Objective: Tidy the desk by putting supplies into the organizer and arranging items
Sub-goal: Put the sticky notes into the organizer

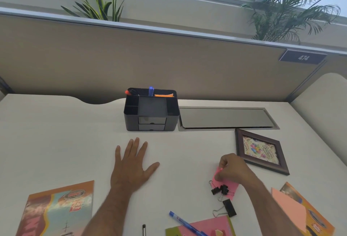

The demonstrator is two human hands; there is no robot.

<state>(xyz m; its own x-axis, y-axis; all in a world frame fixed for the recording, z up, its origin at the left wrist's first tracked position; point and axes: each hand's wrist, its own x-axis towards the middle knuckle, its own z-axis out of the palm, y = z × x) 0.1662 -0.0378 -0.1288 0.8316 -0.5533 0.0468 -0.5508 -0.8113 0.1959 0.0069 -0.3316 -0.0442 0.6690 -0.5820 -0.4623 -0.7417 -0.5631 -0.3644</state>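
A black desk organizer (131, 121) stands at the back of the white desk, with a blue marker (151, 90), an orange-red pen (128, 92) and orange notes (163, 95) in its rear slots. My left hand (132, 166) rests flat on the desk in front of it, fingers spread. To the right, my right hand (233, 168) pinches the top corner of a pink sticky note pad (231, 187). Small black binder clips (219, 189) lie on the pad, and a larger binder clip (229, 208) lies just below it. A blue pen (185, 223) lies near the front edge.
A dark-framed birthday picture (262, 150) lies flat at the right. A grey cable hatch (225, 118) sits beside the organizer. Colourful booklets lie at front left (58, 209) and far right (317, 222), pink and green paper (216, 226) at the front, a black pen (144, 229) nearby.
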